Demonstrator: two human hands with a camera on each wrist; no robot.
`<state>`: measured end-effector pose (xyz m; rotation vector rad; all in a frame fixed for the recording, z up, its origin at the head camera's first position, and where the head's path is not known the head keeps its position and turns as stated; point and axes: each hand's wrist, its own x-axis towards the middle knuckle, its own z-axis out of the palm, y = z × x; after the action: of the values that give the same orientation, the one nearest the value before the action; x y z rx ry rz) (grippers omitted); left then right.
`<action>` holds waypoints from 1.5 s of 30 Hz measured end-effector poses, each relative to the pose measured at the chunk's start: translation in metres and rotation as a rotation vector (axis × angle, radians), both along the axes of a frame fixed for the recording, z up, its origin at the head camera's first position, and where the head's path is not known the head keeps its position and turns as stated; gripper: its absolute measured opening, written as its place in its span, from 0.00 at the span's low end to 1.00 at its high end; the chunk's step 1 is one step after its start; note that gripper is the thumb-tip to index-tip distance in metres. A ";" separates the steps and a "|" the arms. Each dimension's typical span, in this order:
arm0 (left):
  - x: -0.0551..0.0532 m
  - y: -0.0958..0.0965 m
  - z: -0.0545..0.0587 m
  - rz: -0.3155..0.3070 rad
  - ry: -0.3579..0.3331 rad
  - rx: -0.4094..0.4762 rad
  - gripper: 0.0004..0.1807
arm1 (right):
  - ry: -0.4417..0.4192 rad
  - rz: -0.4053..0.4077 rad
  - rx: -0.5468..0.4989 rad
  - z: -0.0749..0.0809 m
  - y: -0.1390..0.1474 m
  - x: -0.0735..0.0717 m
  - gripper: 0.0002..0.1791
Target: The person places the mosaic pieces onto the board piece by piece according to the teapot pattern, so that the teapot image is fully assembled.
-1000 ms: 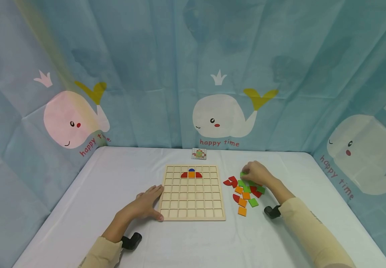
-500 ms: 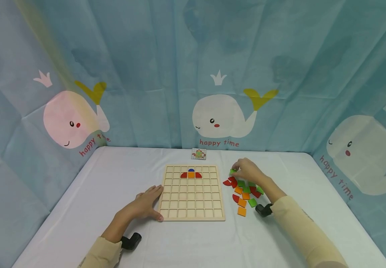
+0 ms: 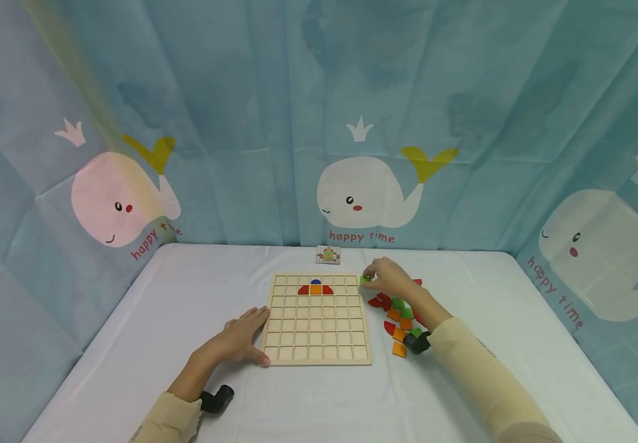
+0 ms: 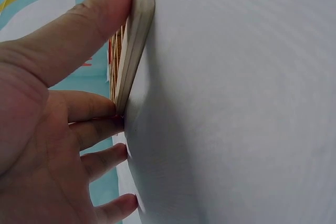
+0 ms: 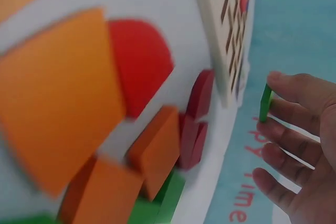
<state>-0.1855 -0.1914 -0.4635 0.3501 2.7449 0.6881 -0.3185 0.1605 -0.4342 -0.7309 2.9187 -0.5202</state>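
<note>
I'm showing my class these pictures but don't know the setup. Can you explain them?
No machine here: just a person's bare left hand and right hand. The wide picture is taken from the person's head, looking forward and down; the two close ones from the wrists. On the white table lie a wooden grid board, a printed card beyond it, and loose red, orange and green tiles on the right. Four pieces sit on the board: one blue, one orange, two red. The left hand touches the board's left edge; the right hand pinches a green tile.
</note>
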 end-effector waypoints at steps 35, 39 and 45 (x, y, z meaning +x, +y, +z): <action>-0.001 0.000 -0.002 0.000 0.004 -0.003 0.62 | 0.112 0.195 -0.047 -0.005 -0.092 0.007 0.09; -0.002 -0.001 -0.003 0.002 0.003 -0.008 0.63 | 0.081 0.195 -0.024 -0.006 -0.103 0.009 0.10; -0.002 -0.001 -0.003 -0.009 0.006 -0.005 0.63 | 0.077 0.199 0.041 -0.012 -0.116 0.012 0.10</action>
<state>-0.1874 -0.1923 -0.4661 0.3641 2.7480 0.6786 -0.3063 0.0443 -0.4460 -1.0429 2.8711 -0.4199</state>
